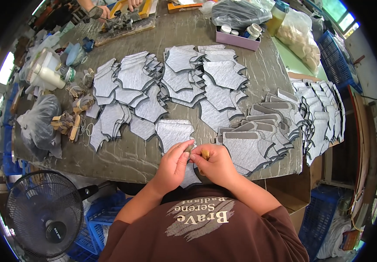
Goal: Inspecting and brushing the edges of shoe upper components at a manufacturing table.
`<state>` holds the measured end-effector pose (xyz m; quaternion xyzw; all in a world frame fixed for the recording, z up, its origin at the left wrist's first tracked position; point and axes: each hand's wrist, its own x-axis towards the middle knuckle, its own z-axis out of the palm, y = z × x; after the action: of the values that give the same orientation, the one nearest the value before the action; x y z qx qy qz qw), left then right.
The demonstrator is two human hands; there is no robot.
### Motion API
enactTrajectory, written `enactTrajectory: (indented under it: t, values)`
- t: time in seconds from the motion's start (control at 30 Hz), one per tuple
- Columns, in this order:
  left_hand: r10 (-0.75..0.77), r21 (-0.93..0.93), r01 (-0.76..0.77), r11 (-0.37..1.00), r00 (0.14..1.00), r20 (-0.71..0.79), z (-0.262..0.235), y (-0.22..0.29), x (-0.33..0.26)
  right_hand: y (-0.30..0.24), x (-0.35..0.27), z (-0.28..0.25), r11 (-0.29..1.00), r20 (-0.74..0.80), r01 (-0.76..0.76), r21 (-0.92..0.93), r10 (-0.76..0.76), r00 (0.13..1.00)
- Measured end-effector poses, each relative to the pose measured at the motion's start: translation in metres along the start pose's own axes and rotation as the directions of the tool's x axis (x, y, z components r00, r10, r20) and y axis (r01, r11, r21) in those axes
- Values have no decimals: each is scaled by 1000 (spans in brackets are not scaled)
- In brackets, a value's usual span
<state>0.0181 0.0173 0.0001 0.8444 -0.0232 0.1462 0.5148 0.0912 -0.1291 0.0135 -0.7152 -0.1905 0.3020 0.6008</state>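
Note:
At the table's near edge my hands meet in front of my chest. My left hand (175, 165) has its fingers pressed together, with the thumb and fingertips closing on something small that is mostly hidden. My right hand (217, 167) is curled shut around a small yellow-tan thing (205, 154); only its end shows, so its kind is unclear. The right thumb and fingertip touch the left fingertips. Just beyond my hands lies a grey cut sheet piece (173, 132) with dark edges. Another grey piece (190, 177) shows partly below my hands.
Overlapping stacks of grey pieces (138, 76) cover the table (123, 163), with a heap (249, 144) at right. Bundles of small tan parts (68, 124) and a plastic bag (42, 124) lie left. A fan (44, 214) stands lower left. Another person's hands (103, 12) work at the far edge.

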Motion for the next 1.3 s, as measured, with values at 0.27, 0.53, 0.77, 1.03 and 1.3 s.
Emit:
enactTrajectory:
  t: [0.27,0.53,0.77,1.03,1.3]
  values:
    - [-328,-453,396,799,918,224,2,-4,-10,10,3,-2,888,128,-158,432,113,985]
    - [-340,-559,449,697,894,293,1,-8,-12,14,4,-7,852,210,-226,472,140,968]
    - [-329,-556,455,695,890,316,2,-10,-15,23,3,-6,876,219,-205,436,118,969]
    - [-307,-382,316,868,948,87,-7,-7,-8,19,-4,-8,784,321,-274,558,100,942]
    - [226,-228,-182,957,956,187,-11,-14,25,26,-23,-13,770,88,-127,625,92,992]
